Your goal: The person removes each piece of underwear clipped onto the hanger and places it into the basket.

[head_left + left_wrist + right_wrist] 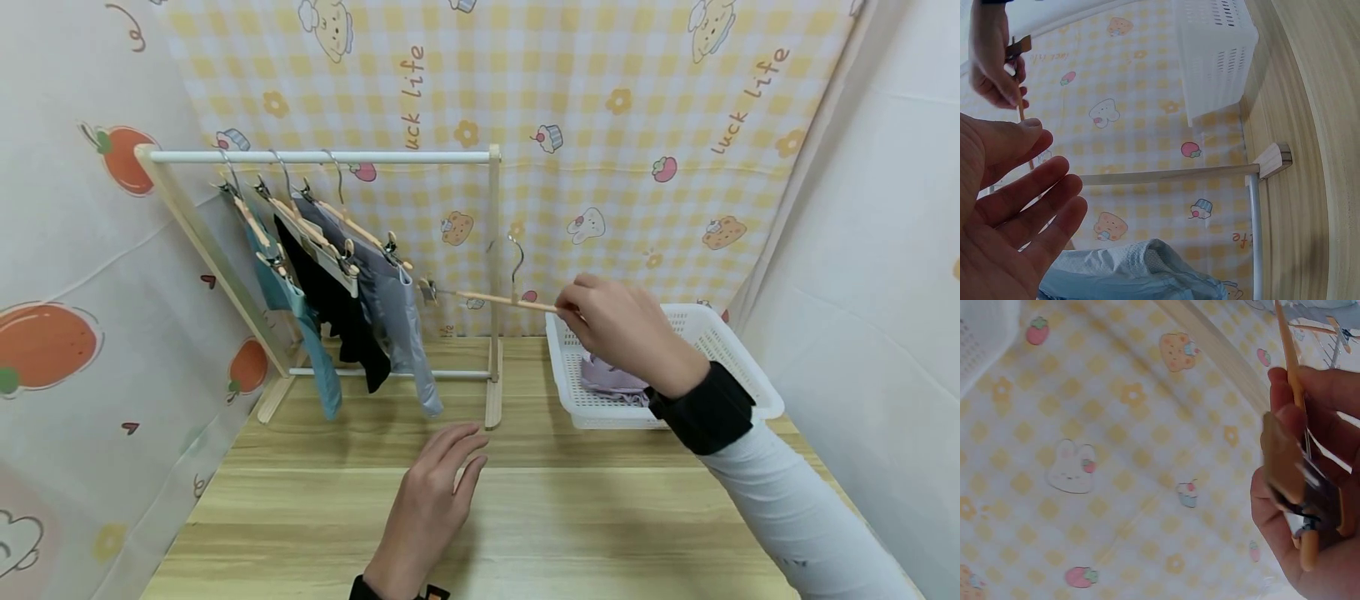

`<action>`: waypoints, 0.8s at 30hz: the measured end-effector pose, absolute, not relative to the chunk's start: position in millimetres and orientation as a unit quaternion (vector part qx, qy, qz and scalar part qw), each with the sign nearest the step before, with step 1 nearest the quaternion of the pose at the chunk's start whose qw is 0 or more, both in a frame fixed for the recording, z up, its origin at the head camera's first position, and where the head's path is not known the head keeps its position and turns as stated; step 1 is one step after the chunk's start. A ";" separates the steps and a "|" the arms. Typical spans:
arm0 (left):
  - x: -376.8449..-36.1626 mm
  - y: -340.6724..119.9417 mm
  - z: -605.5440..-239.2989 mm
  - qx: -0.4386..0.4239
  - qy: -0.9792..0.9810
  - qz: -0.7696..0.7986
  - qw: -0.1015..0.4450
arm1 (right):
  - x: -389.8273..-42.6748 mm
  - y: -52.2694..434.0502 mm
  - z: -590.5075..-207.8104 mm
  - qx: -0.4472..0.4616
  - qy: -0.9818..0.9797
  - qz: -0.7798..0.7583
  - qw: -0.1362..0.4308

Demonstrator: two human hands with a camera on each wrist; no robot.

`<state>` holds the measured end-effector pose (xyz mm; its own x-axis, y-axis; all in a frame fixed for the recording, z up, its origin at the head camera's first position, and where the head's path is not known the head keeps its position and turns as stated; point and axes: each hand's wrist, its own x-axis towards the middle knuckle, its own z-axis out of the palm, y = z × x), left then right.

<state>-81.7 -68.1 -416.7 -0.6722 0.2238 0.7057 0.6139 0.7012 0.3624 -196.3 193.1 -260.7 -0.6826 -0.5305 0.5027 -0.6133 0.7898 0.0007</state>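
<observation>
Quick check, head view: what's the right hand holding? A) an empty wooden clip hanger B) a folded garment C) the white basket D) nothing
A: the right hand pinches one end of an empty wooden clip hanger, held level in the air beside the rack, with no garment on it.

"Luck life" on backdrop cloth (600, 100)

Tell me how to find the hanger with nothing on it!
Look at the small wooden rack with a white rail on the table. Three hangers there carry clothes, but just right of its post the right hand holds one hanger in the air, by the white basket. It alone is bare: a thin wooden bar, metal hook and clips, off the rail.
</observation>
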 end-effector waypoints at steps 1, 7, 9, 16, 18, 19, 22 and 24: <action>-81.7 -68.2 -417.1 -0.242 -0.863 -0.301 0.325 | -198.0 189.5 -256.5 0.308 -0.914 0.087 0.250; -82.0 -68.2 -419.2 -0.240 -0.864 -0.302 0.323 | -209.4 165.9 -231.2 0.279 -0.914 0.097 0.278; -82.0 -68.0 -419.8 -0.239 -0.866 -0.303 0.319 | -213.5 158.1 -223.9 0.271 -0.915 0.100 0.281; -81.1 -68.2 -421.7 -0.237 -0.867 -0.309 0.311 | -224.0 137.3 -203.3 0.258 -0.917 0.101 0.288; -81.0 -68.4 -422.2 -0.237 -0.867 -0.307 0.312 | -226.2 132.8 -198.5 0.254 -0.919 0.098 0.287; -81.1 -68.5 -422.5 -0.236 -0.867 -0.307 0.312 | -227.2 130.4 -196.2 0.251 -0.920 0.095 0.285; -81.6 -69.0 -423.4 -0.236 -0.867 -0.305 0.314 | -231.0 123.5 -189.5 0.240 -0.925 0.089 0.279; -82.1 -69.2 -424.0 -0.235 -0.868 -0.305 0.314 | -234.3 119.1 -185.5 0.234 -0.929 0.085 0.272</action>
<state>-82.1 -69.2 -424.0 -0.6916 0.2165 0.6890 0.6003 0.7028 0.3818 -234.3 119.1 -185.5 -0.7417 -0.3895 0.5460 -0.4817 0.8758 -0.0296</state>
